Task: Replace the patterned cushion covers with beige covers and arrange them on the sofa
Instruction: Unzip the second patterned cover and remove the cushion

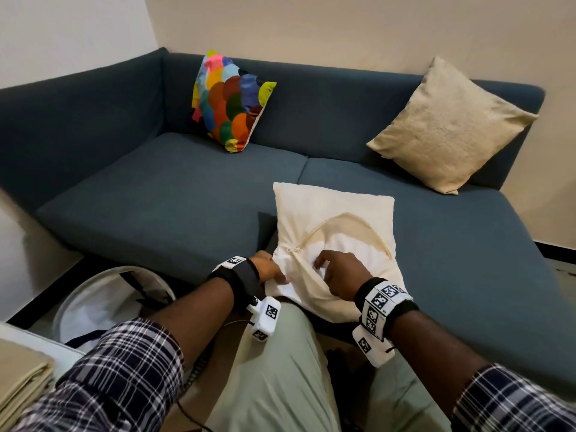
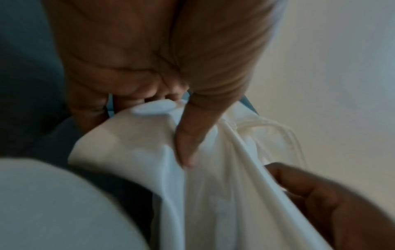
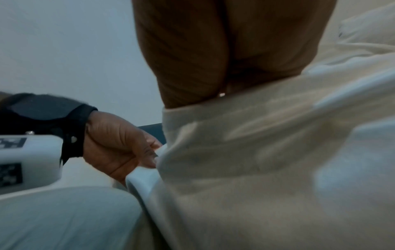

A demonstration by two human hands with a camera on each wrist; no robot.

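The person wears a shirt with a plaid pattern in dark navy and white; both sleeves (image 1: 124, 369) are rolled up to the forearm. The trousers (image 1: 280, 385) are pale green-grey. On each wrist there is a black strap (image 1: 240, 275) which carries a white box (image 1: 266, 318) with black-and-white square markers. A thin dark cable (image 1: 199, 363) hangs below the left wrist box.
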